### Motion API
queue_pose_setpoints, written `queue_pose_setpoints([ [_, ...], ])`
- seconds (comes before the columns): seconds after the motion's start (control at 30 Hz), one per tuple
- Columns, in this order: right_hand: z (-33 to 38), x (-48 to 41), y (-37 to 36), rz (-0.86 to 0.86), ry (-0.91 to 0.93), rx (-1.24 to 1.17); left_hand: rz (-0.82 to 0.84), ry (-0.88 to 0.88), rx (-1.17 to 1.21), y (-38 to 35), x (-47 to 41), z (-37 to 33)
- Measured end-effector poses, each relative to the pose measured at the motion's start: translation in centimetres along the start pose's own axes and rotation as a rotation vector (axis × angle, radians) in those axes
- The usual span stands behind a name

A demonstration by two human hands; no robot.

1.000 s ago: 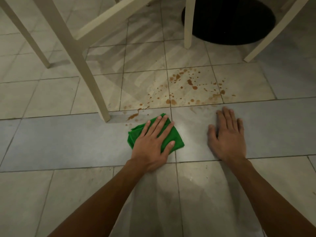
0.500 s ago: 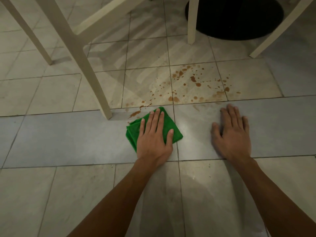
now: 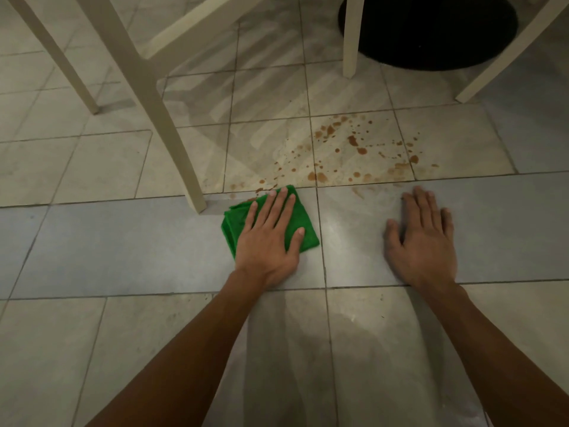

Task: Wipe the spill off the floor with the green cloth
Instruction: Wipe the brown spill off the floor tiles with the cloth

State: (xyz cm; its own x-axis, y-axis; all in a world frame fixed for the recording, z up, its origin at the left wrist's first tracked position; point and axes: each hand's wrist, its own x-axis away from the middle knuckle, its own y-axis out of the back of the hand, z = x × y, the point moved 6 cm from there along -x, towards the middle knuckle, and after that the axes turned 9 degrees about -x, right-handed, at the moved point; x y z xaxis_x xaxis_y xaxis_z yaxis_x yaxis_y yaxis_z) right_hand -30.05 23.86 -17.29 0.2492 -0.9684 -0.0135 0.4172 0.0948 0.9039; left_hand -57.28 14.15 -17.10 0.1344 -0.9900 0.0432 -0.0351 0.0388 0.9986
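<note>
Head view: just right of the cream chair leg (image 3: 184,167), the left hand (image 3: 268,238) lies flat, fingers straight and slightly spread, on the folded green cloth (image 3: 235,223). Over the last second it has pushed the cloth toward 12 o'clock, so the far corner now meets the nearest brown drops at the tile seam. Most of the spill (image 3: 354,149) lies untouched at the cloth's 1 o'clock, so the wiping has, I judge, only begun, while at 3 o'clock the right hand (image 3: 421,241) stays flat on the grey floor (image 3: 508,226), fingers straight, holding nothing.
</note>
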Motion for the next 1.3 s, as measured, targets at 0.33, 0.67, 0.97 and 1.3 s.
queue_pose_setpoints([
  [0.33, 0.2, 0.2, 0.3, 0.014, 0.002, -0.005, -0.004, -0.050, 0.039, -0.2, 2.1, -0.9],
  [0.67, 1.6, 0.4, 0.8, -0.119, 0.055, -0.107, 0.008, 0.027, 0.044, -0.2, 0.9, -1.1],
  [0.97, 8.2, 1.7, -2.8, 0.071, 0.419, -0.051, -0.039, 0.101, 0.044, 0.0, 1.7, 2.4],
  [1.3, 8.9, 1.3, -4.2, 0.120, 0.424, 0.008, -0.016, 0.040, 0.020, 0.0, 0.5, 0.7],
])
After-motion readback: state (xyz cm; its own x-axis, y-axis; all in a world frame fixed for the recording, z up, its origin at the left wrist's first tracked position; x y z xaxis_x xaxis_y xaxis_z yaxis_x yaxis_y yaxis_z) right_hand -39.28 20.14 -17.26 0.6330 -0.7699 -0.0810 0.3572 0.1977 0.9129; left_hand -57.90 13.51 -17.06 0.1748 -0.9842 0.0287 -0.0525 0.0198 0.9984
